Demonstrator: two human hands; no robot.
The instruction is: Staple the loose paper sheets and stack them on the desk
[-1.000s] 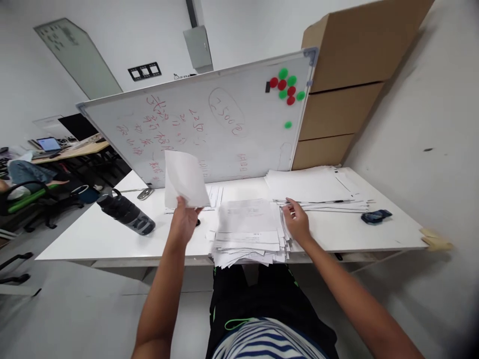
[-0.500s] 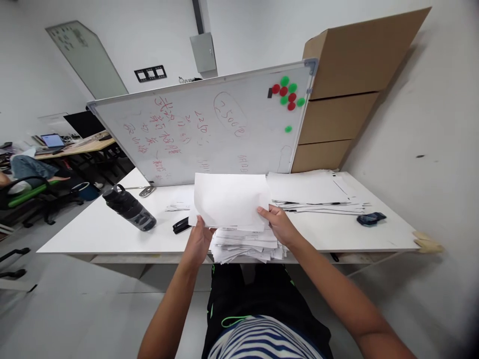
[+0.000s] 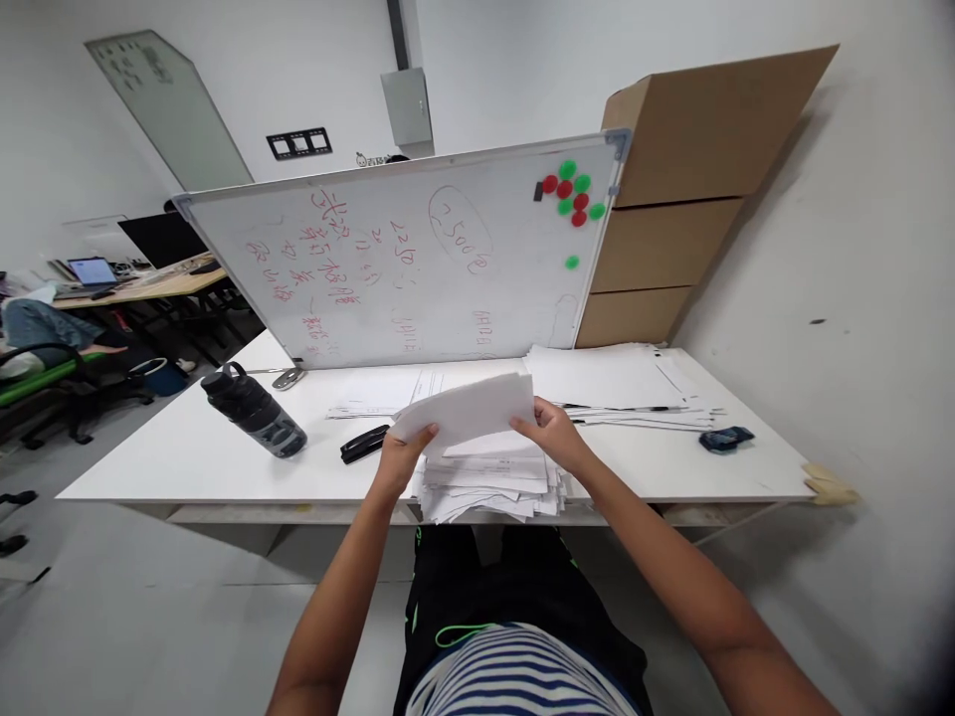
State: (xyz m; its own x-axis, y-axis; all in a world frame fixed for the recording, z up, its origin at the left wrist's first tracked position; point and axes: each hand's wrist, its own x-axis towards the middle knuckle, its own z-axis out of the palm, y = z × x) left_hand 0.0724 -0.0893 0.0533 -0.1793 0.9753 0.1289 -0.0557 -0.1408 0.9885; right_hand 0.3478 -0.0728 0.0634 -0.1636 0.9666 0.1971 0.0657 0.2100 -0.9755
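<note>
I hold a white sheet of paper (image 3: 472,410) with both hands, a little above a messy stack of papers (image 3: 488,483) at the near edge of the white table (image 3: 186,459). My left hand (image 3: 403,459) pinches the sheet's left corner. My right hand (image 3: 553,434) grips its right edge. The sheet lies almost flat, its far side tilted up. A black stapler (image 3: 364,444) lies just left of my left hand.
A dark water bottle (image 3: 254,411) lies on its side at the left. A whiteboard (image 3: 418,264) with red writing and magnets leans at the back, cardboard boxes (image 3: 675,209) beside it. More paper (image 3: 619,383) spreads at the right, near a small dark object (image 3: 725,439).
The sheet was held up in my left hand alone at the left. It has moved over the stack, my right hand has taken its other edge, and it has tilted down towards flat.
</note>
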